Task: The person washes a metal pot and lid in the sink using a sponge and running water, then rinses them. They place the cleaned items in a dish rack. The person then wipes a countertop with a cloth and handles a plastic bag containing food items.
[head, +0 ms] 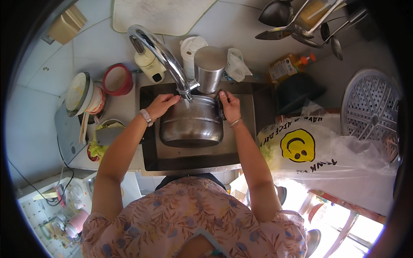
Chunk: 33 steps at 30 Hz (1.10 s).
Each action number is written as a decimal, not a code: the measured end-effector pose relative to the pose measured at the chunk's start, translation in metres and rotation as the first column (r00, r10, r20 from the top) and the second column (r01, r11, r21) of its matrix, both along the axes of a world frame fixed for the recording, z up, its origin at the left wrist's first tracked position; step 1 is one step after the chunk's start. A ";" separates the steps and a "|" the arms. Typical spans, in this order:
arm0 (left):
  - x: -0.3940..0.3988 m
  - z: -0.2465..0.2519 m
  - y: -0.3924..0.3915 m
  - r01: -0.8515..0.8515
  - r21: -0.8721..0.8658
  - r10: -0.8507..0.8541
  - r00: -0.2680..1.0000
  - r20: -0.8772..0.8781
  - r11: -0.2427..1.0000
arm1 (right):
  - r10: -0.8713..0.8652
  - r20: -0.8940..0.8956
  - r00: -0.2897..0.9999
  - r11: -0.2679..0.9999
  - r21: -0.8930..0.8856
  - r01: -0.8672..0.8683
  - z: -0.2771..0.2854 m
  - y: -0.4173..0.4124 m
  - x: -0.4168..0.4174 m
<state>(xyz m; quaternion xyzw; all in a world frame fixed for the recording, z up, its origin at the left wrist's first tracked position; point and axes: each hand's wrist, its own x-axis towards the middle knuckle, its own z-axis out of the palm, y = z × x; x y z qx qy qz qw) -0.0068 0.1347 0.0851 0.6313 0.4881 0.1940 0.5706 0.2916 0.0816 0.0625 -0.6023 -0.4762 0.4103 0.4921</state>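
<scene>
A stainless steel pot (pixel 192 124) is tilted in the sink (pixel 237 154), its outer side and base facing me and its mouth turned away. At its upper left edge my left hand (pixel 163 104) grips it, thumb along the rim. My right hand (pixel 230 104) holds the pot's right side; something dark shows beside the fingers, and I cannot tell whether it is a handle or a scourer. Directly over the pot's far rim hangs the spout of a chrome faucet (pixel 167 58). The inside of the pot is hidden.
Behind the sink stand a steel canister (pixel 210 72), a white lidded container (pixel 191 51) and a cream bottle (pixel 150 66). Stacked bowls (pixel 77 93), a red bowl (pixel 118 79) and a cleaver (pixel 111 135) over leafy greens are left. A plastic bag (pixel 348 154) lies right, below hanging ladles (pixel 276 13).
</scene>
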 end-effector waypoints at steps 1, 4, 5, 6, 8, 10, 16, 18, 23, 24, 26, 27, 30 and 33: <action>0.003 0.003 -0.001 -0.012 -0.011 0.012 0.999 -0.035 1.000 | -0.057 0.027 0.998 0.997 0.044 0.056 0.001 -0.002 0.000; 0.014 0.000 -0.007 -0.073 0.010 0.073 0.997 -0.029 0.997 | -0.141 0.116 0.983 0.985 0.113 0.128 0.008 -0.009 -0.005; 0.017 0.000 -0.010 -0.098 0.026 0.098 0.995 -0.007 0.995 | -0.112 0.163 0.980 0.991 0.087 0.099 0.012 -0.015 -0.006; 0.022 0.004 -0.012 -0.116 0.005 0.116 0.993 -0.032 0.993 | -0.085 0.210 0.974 0.995 0.060 0.074 0.021 -0.021 -0.008; 0.032 0.013 -0.016 -0.150 -0.037 0.146 0.986 -0.083 0.988 | 0.061 0.342 0.938 0.986 -0.170 -0.002 0.046 -0.035 -0.032; 0.042 0.004 -0.015 -0.174 0.062 0.181 0.975 -0.133 0.983 | -0.008 0.720 0.694 0.964 0.190 -0.186 0.025 -0.044 -0.063; 0.058 0.005 -0.018 -0.169 0.135 0.193 0.962 -0.192 0.976 | 0.069 0.834 0.548 0.846 0.243 -0.475 0.029 -0.075 -0.094; 0.059 -0.013 -0.014 -0.142 0.185 0.196 0.928 -0.317 0.972 | -0.028 0.761 0.648 0.935 0.250 -0.252 0.021 -0.055 -0.067; 0.061 -0.041 -0.012 -0.160 0.218 0.223 0.926 -0.304 0.963 | -0.053 0.763 0.644 0.939 0.257 -0.227 0.016 -0.063 -0.074; 0.066 -0.033 -0.011 -0.149 0.151 0.188 0.939 -0.289 0.977 | -0.012 0.805 0.593 0.924 0.235 -0.300 0.019 -0.078 -0.090; 0.064 -0.038 -0.009 -0.132 0.182 0.173 0.958 -0.227 0.974 | 0.015 0.850 0.527 0.883 0.236 -0.405 0.019 -0.092 -0.110; 0.069 -0.028 -0.009 -0.113 0.183 0.153 0.963 -0.220 0.977 | -0.003 0.860 0.510 0.868 0.256 -0.426 0.011 -0.094 -0.112; 0.070 -0.003 -0.013 -0.082 0.113 0.110 0.955 -0.275 0.990 | -0.011 0.826 0.564 0.871 0.285 -0.400 0.010 -0.091 -0.103; 0.063 -0.009 -0.014 -0.040 0.179 0.083 0.967 -0.243 0.983 | -0.125 0.682 0.721 0.952 0.286 -0.106 0.010 -0.072 -0.063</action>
